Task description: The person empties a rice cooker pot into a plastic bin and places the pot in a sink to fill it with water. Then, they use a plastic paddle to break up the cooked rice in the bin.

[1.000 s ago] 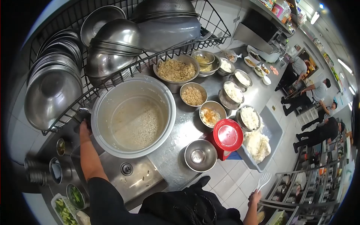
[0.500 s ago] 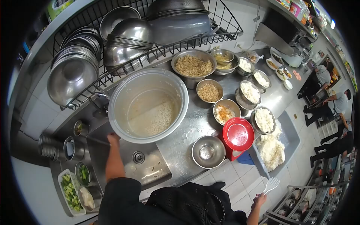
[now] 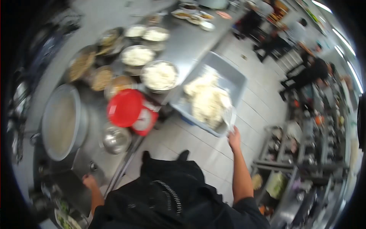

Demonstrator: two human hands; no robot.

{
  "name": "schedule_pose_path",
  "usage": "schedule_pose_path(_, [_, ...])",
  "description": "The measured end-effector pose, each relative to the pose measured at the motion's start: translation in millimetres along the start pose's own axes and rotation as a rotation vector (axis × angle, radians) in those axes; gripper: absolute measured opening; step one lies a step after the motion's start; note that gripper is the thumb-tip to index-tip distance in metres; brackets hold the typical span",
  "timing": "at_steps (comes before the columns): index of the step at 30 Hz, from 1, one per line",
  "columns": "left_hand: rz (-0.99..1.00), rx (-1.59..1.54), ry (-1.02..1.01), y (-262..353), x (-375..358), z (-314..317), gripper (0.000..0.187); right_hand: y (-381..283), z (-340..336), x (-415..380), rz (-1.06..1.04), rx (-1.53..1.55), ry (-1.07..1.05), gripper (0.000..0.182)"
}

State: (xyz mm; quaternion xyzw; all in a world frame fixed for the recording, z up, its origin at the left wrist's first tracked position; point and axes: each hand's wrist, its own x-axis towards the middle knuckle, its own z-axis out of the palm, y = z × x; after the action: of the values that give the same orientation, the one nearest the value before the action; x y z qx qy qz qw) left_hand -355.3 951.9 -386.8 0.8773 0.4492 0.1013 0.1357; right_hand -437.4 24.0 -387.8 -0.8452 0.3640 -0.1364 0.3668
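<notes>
My right hand (image 3: 235,138) is closed around the handle of a white plastic paddle with a slotted, fork-like head (image 3: 229,115). The paddle's head overlaps the near corner of a grey plastic tub (image 3: 237,82), close to a large mound of white rice (image 3: 207,97) inside. My left hand (image 3: 90,181) hangs over the front of the metal sink (image 3: 63,177), blurred by motion, so its finger state does not show. Left of centre, a big pot with cloudy contents (image 3: 61,122) stands by the sink. A red-topped scale (image 3: 126,108) sits at the counter edge beside an empty metal bowl (image 3: 116,138).
Metal bowls of white rice (image 3: 159,75) and of brown grain (image 3: 102,78) crowd the counter (image 3: 202,36). Several people (image 3: 310,70) stand farther off to the right. A rack of food containers (image 3: 276,185) lines the right side above the tiled floor (image 3: 251,91).
My view has swung right toward the tub. My right hand has brought the paddle from beside the tub to the rice. My left hand has come away from the pot's rim.
</notes>
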Motion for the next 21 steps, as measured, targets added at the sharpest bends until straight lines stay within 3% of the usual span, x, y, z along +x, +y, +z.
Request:
schedule_pose_path(1, [0.038,0.008,0.056,23.3,-19.6,-7.7,0.035,-70.6,-33.9,2.2,0.043,0.004,-0.068,0.045])
schedule_pose_path(3, [0.049,0.017,0.121,58.1,-70.9,-20.0,0.034,-44.9,-49.0,59.3,-0.248,-0.228,-0.063,0.039])
schedule_pose_path(4, [0.150,-0.114,0.226,70.8,-97.0,-27.1,0.032,-60.3,-64.4,78.2,-0.253,-0.234,-0.076,0.039])
schedule_pose_path(6, [0.241,-0.236,0.346,101.0,-151.1,-37.3,0.031,-135.6,-106.8,102.9,-0.200,-0.565,-0.432,0.032])
schedule_pose_path(7, [0.429,-0.338,0.298,118.0,-177.0,-34.1,0.028,-146.9,-109.8,113.7,-0.291,-0.684,-0.430,0.027])
schedule_pose_path(8, [0.616,-0.440,0.247,137.9,-206.5,-29.6,0.026,-159.1,-107.7,125.6,-0.298,-0.684,-0.432,0.027])
schedule_pose_path(11, [0.640,-0.559,-0.217,210.3,-314.6,-29.1,0.023,-192.1,-70.6,152.9,-0.286,-1.089,-0.646,0.024])
schedule_pose_path(14, [0.709,-0.622,-0.524,294.7,-377.0,-22.8,0.018,-182.6,-19.9,182.1,-0.369,-1.048,-0.660,0.023])
schedule_pose_path(16, [0.708,-0.663,-0.573,338.7,-395.1,8.0,0.019,-187.0,0.0,193.0,-0.300,-0.965,-0.792,0.023])
schedule_pose_path(18, [0.719,-0.726,-0.614,380.9,-400.5,47.0,0.020,-154.3,25.7,204.6,-0.270,-0.862,-0.793,0.024])
schedule_pose_path(20, [0.629,-0.630,-0.999,421.3,-419.0,90.0,0.027,-116.5,60.3,209.6,-0.256,-0.854,-0.765,0.025])
schedule_pose_path(21, [0.617,-0.647,-0.995,440.6,-430.7,107.9,0.027,-121.0,60.5,206.6,-0.205,-0.831,-0.743,0.025])
